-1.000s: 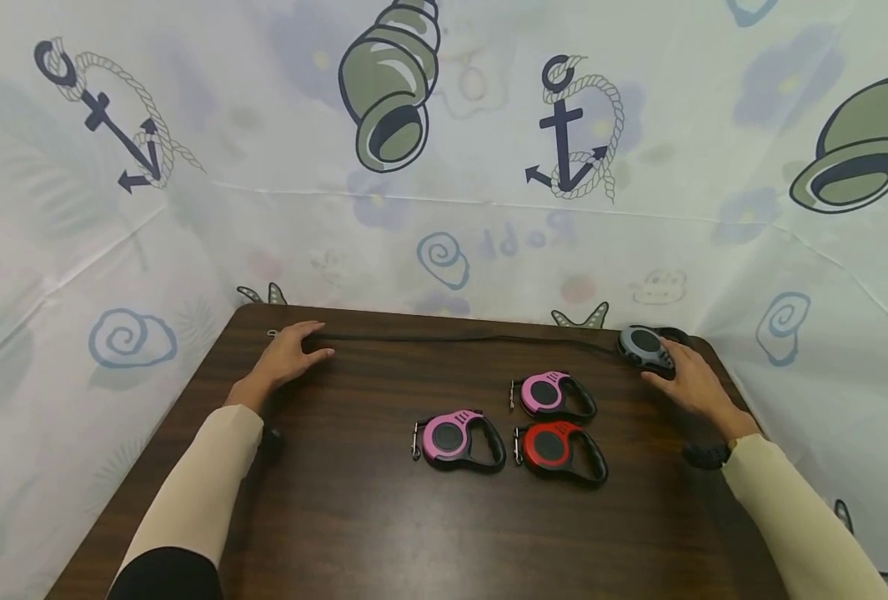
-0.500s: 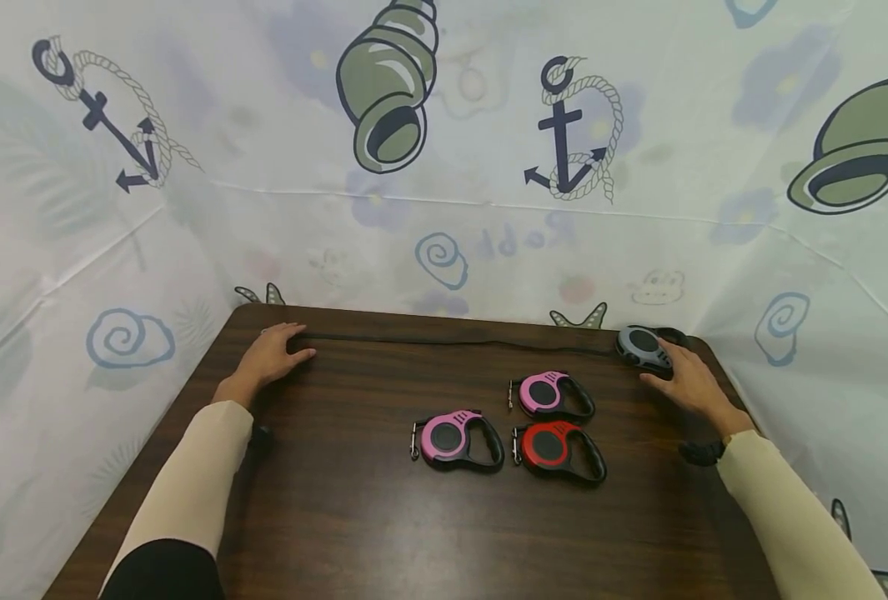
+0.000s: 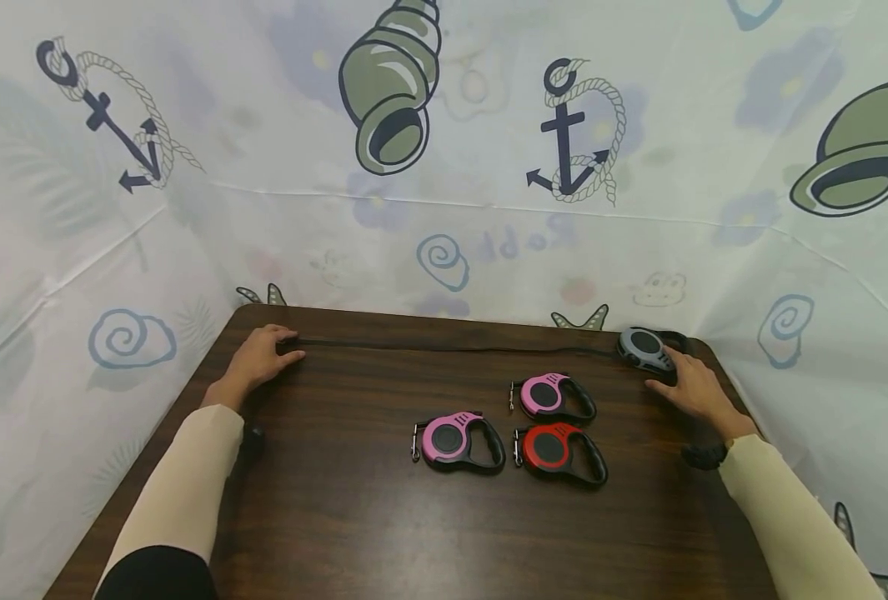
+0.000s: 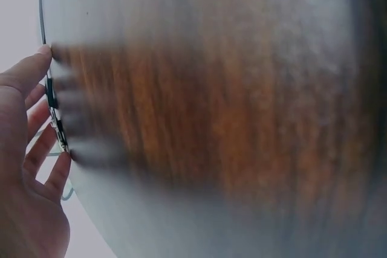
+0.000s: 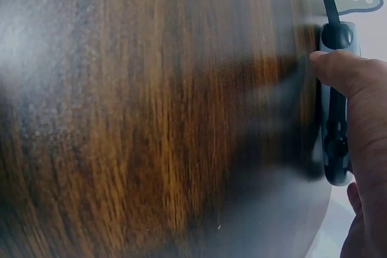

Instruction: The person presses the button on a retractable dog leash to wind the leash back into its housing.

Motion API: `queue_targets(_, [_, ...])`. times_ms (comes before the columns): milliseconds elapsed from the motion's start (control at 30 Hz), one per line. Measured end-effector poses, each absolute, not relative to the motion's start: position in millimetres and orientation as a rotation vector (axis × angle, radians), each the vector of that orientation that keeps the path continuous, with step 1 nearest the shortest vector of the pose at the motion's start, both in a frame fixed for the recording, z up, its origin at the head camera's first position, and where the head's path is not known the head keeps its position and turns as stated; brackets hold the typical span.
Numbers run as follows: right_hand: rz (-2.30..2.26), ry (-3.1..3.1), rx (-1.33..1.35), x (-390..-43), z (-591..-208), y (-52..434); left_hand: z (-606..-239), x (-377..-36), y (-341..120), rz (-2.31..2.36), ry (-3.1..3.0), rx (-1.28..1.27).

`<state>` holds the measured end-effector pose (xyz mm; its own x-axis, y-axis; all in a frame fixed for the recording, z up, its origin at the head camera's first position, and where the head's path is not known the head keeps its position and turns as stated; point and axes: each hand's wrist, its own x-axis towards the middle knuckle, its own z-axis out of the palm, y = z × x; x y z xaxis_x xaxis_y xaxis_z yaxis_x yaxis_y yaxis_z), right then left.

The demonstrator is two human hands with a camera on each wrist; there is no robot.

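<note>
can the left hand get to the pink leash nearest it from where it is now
Probably yes. The left hand rests at the far left end of the stretched black strap, and only bare table lies between it and that pink leash. It would have to let go of the strap end first.

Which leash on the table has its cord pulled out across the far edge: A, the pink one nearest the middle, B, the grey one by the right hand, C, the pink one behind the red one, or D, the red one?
B: the black cord runs from the grey leash at the right hand across to the left hand, while the red and pink ones lie wound up.
</note>
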<state>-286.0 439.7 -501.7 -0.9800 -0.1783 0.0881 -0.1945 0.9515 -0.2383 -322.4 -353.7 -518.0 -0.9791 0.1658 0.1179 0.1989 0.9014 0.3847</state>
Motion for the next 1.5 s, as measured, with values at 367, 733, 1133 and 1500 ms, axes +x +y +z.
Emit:
queue_targets(367, [0.343,-3.042,0.273,-285.2,-499.8,438.8,-512.4,-316.6,-360.5,-0.658,-2.952,-0.284])
queue_targets(733, [0.324,-3.032,0.238,-279.1,-502.5,442.8,-511.9,-311.7,-366.7,-0.748,-2.952,-0.297])
queue_targets(1133, [0.357,-3.009,0.252,-278.6,-504.5,449.3,-512.5,-308.9,-373.1,-0.766,-2.872,-0.409])
queue_targets(1500, [0.326,-3.005,0.231,-279.2,-501.9,450.0,-508.8,-305.7,-375.5,-0.781,-2.94,-0.317])
